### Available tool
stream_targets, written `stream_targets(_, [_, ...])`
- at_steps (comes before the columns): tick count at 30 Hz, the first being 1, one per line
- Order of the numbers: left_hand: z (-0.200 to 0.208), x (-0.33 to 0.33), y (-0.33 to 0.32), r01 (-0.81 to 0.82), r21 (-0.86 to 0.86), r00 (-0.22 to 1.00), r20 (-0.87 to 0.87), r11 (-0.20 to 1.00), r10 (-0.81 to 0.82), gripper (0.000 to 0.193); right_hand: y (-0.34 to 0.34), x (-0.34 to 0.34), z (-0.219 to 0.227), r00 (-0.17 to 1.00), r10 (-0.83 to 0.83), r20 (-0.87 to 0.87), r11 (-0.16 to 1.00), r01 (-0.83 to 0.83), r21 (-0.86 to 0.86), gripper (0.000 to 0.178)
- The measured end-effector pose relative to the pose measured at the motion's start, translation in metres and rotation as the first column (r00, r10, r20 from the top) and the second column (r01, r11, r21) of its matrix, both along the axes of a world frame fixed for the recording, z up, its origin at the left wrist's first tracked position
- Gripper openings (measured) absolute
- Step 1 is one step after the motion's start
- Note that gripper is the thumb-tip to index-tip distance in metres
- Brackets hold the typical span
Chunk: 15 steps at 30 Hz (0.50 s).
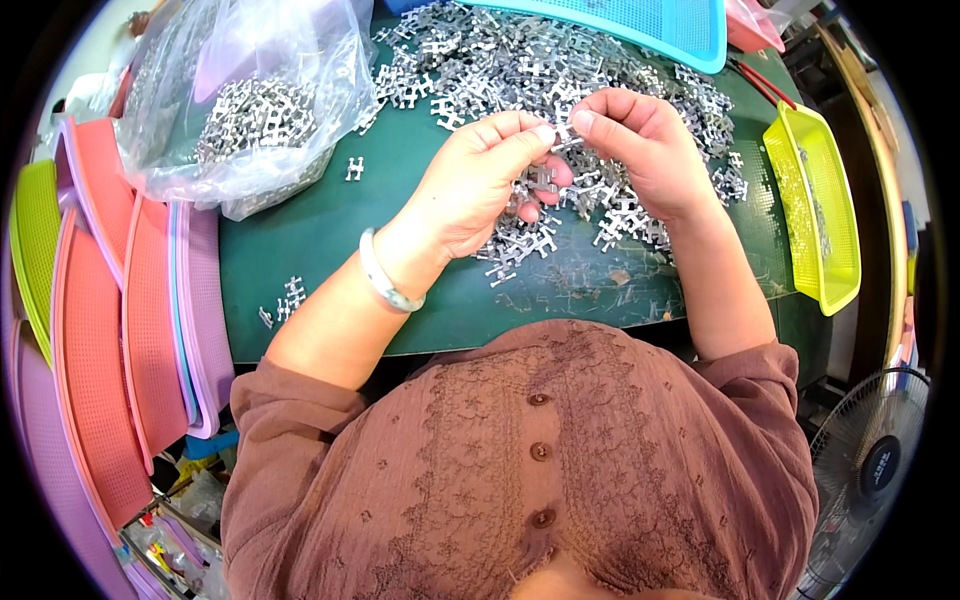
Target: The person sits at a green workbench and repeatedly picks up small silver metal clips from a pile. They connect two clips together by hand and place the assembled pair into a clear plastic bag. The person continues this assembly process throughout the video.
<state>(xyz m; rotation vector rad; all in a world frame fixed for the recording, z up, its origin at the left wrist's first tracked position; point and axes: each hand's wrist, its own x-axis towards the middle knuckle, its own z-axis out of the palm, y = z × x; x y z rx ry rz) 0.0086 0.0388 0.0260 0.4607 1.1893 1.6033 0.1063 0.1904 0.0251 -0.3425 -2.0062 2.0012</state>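
Both hands meet over a wide heap of small silvery H-shaped metal parts [500,55] on a green tabletop [300,235]. Between thumb and forefinger my left hand [485,175] pinches one small metal part [566,140], and more of these parts show under its curled lower fingers. From the other side, my right hand [640,145] grips the same part with thumb and forefinger. A pale bangle [385,275] circles my left wrist. Exactly how the part is shaped between the fingertips is partly hidden.
A clear plastic bag [270,120] of such parts sits at the left. Beside the table stand stacked pink and purple baskets [100,330]. A yellow-green basket [815,210] is at the right, a blue one [640,25] at the back. A fan [870,470] stands lower right.
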Motion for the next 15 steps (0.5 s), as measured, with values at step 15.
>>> stream_targets(15, [-0.005,-0.007,-0.002,-0.014,0.049,0.999,0.037,0.999,0.012,0.015,0.028,0.009,0.006,0.998,0.046,0.052,0.801,-0.067,0.595,0.014])
